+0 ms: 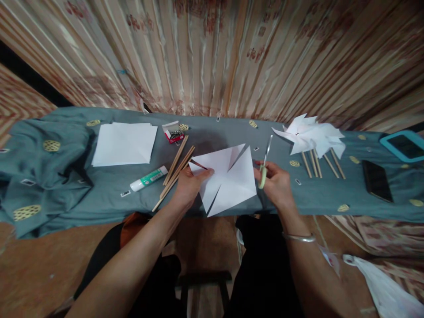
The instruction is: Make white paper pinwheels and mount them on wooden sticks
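A square sheet of white paper has slits cut from its corners toward the middle. My left hand pinches its left side, thumb on top. In my right hand are scissors with pale green handles, their blades pointing up and away from me, just right of the sheet. Wooden sticks lie beside my left hand, near a white and green glue stick. Behind them stands an open red box of small metal pins.
A stack of white paper lies at the left. On the right are several white paper pinwheels on sticks, a dark phone and a blue-framed device. A grey-green patterned cloth covers the table; a pleated curtain hangs behind.
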Demonstrator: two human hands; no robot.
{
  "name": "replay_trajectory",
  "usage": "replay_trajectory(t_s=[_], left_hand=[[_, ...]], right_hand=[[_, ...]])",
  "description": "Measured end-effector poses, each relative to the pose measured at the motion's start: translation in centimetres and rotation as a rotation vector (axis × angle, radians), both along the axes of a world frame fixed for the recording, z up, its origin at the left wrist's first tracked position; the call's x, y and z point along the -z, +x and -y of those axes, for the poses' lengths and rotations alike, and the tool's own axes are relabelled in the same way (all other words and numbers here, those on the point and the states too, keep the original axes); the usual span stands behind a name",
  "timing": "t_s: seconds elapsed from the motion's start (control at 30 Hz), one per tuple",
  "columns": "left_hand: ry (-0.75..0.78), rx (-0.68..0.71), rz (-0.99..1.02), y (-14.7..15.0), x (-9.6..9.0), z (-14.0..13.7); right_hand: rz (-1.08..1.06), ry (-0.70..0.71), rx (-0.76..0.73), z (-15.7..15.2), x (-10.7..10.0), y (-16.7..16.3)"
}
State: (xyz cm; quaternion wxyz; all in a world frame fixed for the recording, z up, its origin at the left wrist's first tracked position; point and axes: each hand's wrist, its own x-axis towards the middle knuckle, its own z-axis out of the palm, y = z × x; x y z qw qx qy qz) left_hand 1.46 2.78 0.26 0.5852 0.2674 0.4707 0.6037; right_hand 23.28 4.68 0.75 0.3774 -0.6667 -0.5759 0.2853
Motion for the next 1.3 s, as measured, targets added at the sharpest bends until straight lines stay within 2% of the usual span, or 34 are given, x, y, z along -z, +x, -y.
replay_trajectory(t_s=[0.1,0.2,0.27,0.33,0.43,0.5,0.63,0.77,0.83,0.93,1.0,1.1,1.2,1.27,1.3], left_hand=[[-0.006,0.009,-0.042,0.3,0.2,0.0],[-0.024,0.015,-0.082,0.5,0.7,-0.1],[-0.04,0.017,-0.1,0.6,1.0,-0.1],[-0.057,0.03,-0.11,0.7,1.4,-0.1],[-0.072,0.046,-0.119,0.6,1.8,-0.1],[-0.061,0.037,-0.12,0.5,2.1,-0.2],[-0.034,0.03,-0.138,0.5,2.3,-0.4],[-0.013,0.039,-0.17,0.5,2.3,-0.4],[-0.013,0.054,-0.185,0.6,2.2,-0.4],[-0.029,0.066,-0.188,0.6,2.1,-0.4],[-0.047,0.064,-0.178,0.6,2.2,-0.5],[-0.055,0.082,-0.192,0.2,2.6,-0.5],[0.004,0.127,-0.28,-0.7,2.9,-0.3],[0.115,0.137,-0.452,-1.7,2.8,0.0],[0.194,0.13,-0.602,-2.3,2.6,0.2]], right_hand=[[-0.312,0.041,-0.037,0.0,-0.2,-0.3],[-0.298,0.016,-0.092,-0.2,-0.3,0.0],[-0.136,-0.056,-0.085,-0.4,-0.2,0.5],[0.161,-0.111,-0.045,-0.5,-0.1,0.9],[0.582,-0.118,-0.022,-0.5,0.3,1.3],[0.673,-0.087,-0.051,-0.5,0.6,1.4],[0.735,0.045,-0.089,-0.5,0.7,1.9],[0.69,0.377,-0.038,0.9,-0.8,0.8],[0.611,0.531,-0.137,2.1,-1.3,-0.8],[0.554,0.647,-0.459,3.5,-0.8,-3.5],[0.584,0.673,-0.45,3.7,0.1,-4.6],[0.625,0.634,-0.396,3.2,1.3,-5.0],[0.667,0.527,-0.513,2.8,2.1,-4.7],[0.688,0.447,-0.599,2.8,2.6,-4.7],[0.69,0.417,-0.627,2.9,2.8,-4.8]])
